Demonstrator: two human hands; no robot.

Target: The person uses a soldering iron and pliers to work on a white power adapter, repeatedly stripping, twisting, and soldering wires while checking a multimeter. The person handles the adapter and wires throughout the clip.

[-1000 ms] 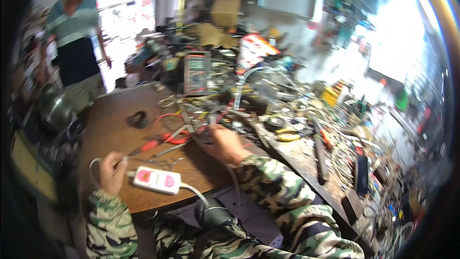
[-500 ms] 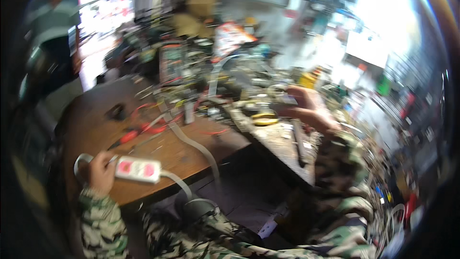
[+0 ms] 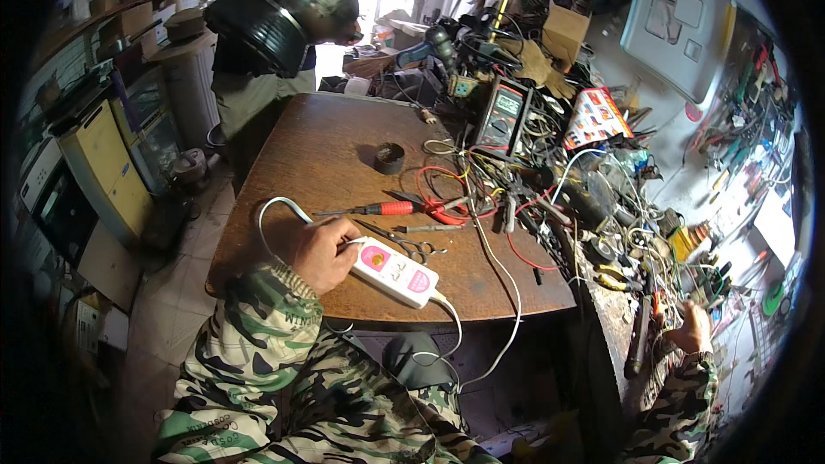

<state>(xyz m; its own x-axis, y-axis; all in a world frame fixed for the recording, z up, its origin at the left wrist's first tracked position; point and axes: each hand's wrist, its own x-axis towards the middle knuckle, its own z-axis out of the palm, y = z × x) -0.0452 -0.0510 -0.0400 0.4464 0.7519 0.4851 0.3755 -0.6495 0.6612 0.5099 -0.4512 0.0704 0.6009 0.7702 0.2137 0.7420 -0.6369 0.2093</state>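
Observation:
A small white power strip (image 3: 395,271) with pink patches lies slanted at the table's front edge. My left hand (image 3: 325,253) is closed at its left end, thumb and forefinger pinched there. A white cord (image 3: 279,206) loops up beside that hand, and another white cord (image 3: 455,318) leaves the strip's right end and hangs below the table edge. Just beyond the strip lie scissors (image 3: 412,247) and a red-handled probe (image 3: 387,208). At the right, my right hand (image 3: 692,328) is among tools on the cluttered bench, near a dark-handled tool (image 3: 638,335); its fingers are mostly hidden.
A multimeter (image 3: 504,116) leans on tangled wires at the back. A dark ring-shaped object (image 3: 389,158) sits on the wooden table (image 3: 318,142). Yellow-handled pliers (image 3: 614,278) lie at the right. Beyond the table, a person (image 3: 258,107) stands with a large black pot-like vessel (image 3: 288,4).
My view has swung left and steadied from blur. My right hand has moved lower and toward me along the right-hand bench. My left hand stays at the power strip's end.

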